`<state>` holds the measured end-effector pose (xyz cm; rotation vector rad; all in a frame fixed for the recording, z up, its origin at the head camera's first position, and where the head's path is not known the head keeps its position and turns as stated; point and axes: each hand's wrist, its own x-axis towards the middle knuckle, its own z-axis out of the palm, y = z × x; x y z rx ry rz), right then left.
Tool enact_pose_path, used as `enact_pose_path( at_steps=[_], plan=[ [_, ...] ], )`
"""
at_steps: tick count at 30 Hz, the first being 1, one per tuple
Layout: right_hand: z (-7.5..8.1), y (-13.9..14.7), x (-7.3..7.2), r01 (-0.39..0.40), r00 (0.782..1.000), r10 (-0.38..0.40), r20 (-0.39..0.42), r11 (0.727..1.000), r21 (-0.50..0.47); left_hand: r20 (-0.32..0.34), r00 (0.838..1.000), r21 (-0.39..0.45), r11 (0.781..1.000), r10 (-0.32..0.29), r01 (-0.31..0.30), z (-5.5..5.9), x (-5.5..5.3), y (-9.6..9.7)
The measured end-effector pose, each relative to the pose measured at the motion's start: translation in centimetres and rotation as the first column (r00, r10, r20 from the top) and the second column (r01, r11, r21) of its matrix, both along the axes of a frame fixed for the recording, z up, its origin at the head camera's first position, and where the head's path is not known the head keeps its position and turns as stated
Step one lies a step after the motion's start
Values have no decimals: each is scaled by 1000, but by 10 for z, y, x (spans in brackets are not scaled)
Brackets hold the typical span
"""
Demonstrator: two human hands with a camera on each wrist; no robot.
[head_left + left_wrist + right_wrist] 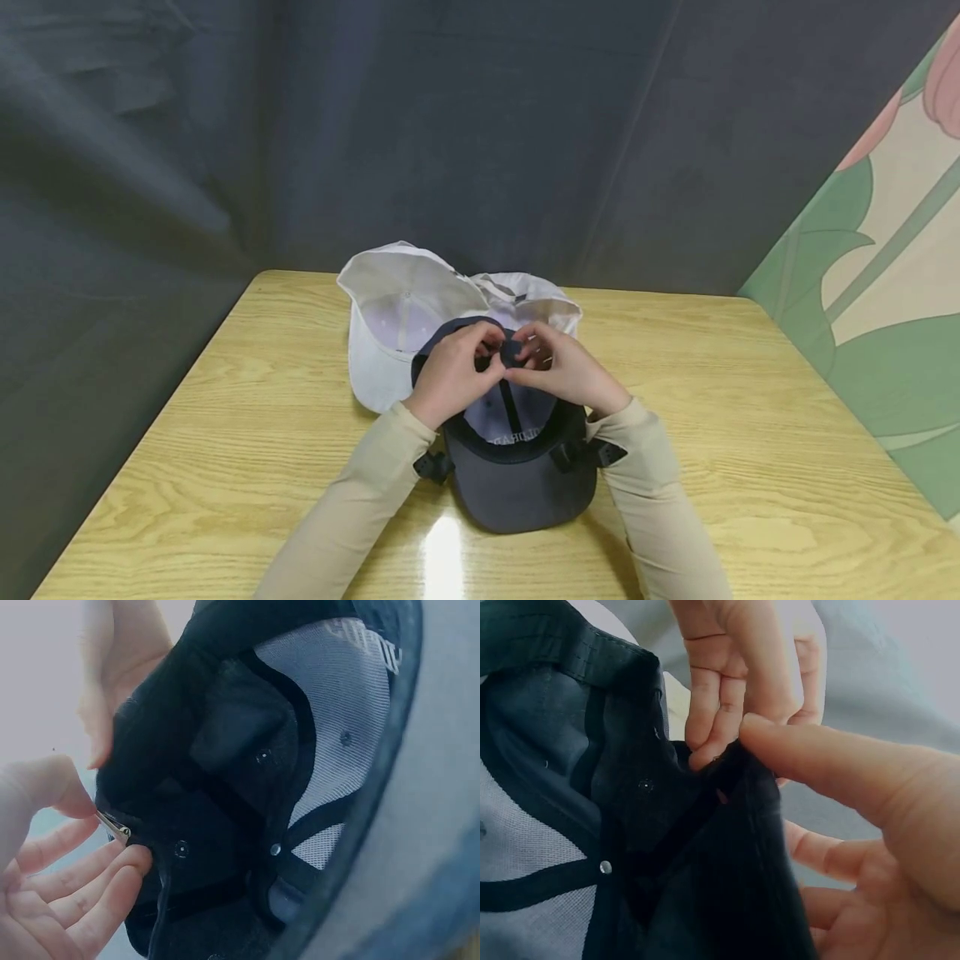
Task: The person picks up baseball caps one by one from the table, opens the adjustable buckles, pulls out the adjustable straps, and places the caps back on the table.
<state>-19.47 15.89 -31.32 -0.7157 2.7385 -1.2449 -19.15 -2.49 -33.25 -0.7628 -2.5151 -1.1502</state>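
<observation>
We see a dark cap (pixel 521 492) at the centre of the frame, lying hollow side up, its brim toward the bottom. That placing seems to put its back edge within reach of both hands. The left hand (pixel 453 371) pinches a small metal clasp (pixel 114 826) at that edge between thumb and fingers, perhaps to keep the clasp from slipping. The right hand (pixel 566 367) grips the edge just beside it, thumb on the inner side and fingers behind, which we judge holds the cloth steady. The hands are close together; whether they touch we cannot tell. Behind, left of and above centre, sit what look like two white caps, one at left (pixel 378 375), one at right (pixel 536 287), on the wooden table (pixel 225 417).
</observation>
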Motion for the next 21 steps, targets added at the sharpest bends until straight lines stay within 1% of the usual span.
enact_pose_path(
  at_steps=[6, 11, 14, 21],
  plan=[
    [-1, 0, 1, 0, 999, 1, -52, 1000, 8, -23, 1000, -2, 1000, -12, 12, 2, 2, 1],
    [0, -1, 1, -7, 996, 8, -94, 1000, 16, -35, 999, 2, 1000, -22, 22, 2, 2, 2],
    [1, 0, 1, -10, 995, 11, -96, 1000, 13, -27, 999, 6, 1000, -28, 28, 1, 2, 3],
    [2, 0, 2, -4, 997, 4, -72, 1000, 8, -2, 999, 31, 998, -50, 50, 2, 3, 2]
  ],
)
